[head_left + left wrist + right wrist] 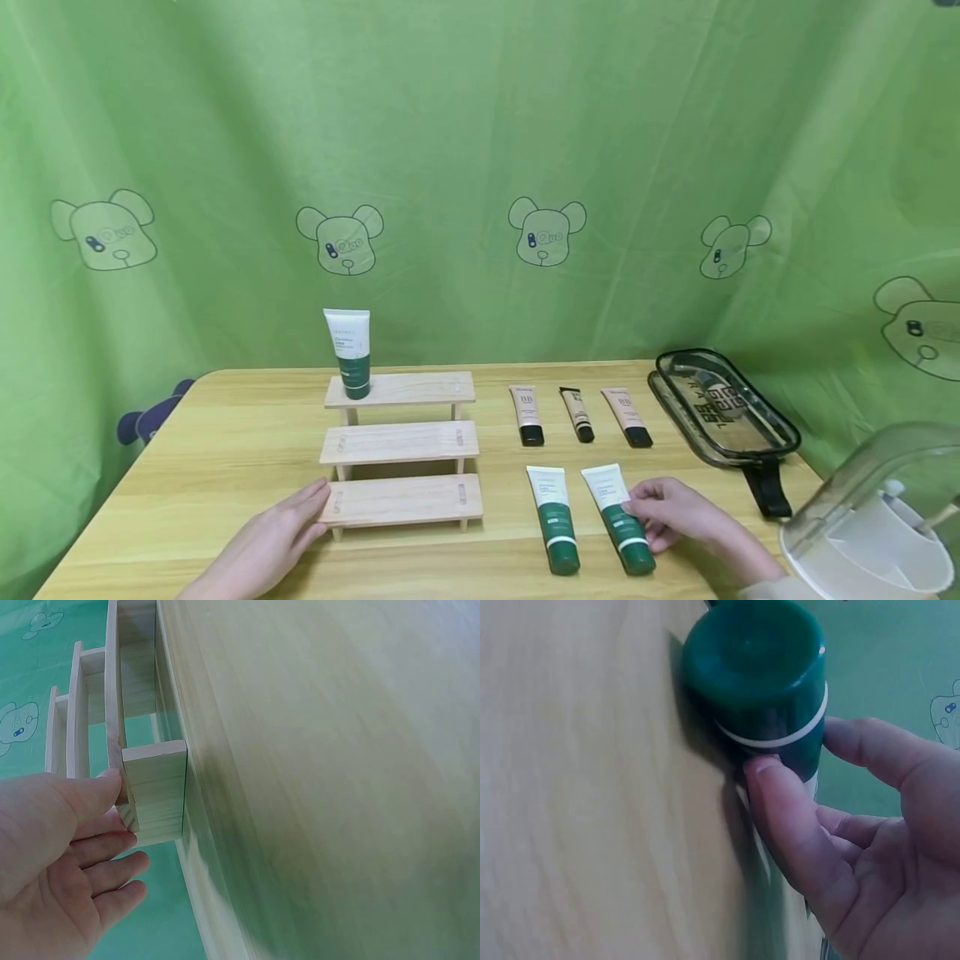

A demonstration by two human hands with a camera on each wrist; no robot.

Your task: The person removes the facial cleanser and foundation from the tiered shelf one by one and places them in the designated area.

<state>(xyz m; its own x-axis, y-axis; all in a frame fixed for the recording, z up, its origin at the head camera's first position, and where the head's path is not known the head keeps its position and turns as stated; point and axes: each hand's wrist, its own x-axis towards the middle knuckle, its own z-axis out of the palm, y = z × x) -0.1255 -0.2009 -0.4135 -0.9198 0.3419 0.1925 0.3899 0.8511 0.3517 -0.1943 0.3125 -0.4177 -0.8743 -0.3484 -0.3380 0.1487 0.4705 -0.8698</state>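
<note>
At the front of a three-step wooden display rack, my left hand holds the left end of the lowest board. Up close in the left wrist view, the left thumb and index finger lie at that board's corner, the other fingers loosely bent. My right hand pinches a green-and-white squeeze tube lying on the table, thumb and finger on opposite sides near its green cap. A matching tube lies to its left. Another such tube stands cap-down on the top step, at the left.
Behind the lying tubes are two pink BB cream tubes and a smaller beige tube. A clear black-edged pouch sits at the back right. A transparent-lidded white holder stands at the right front. Green curtain hangs behind.
</note>
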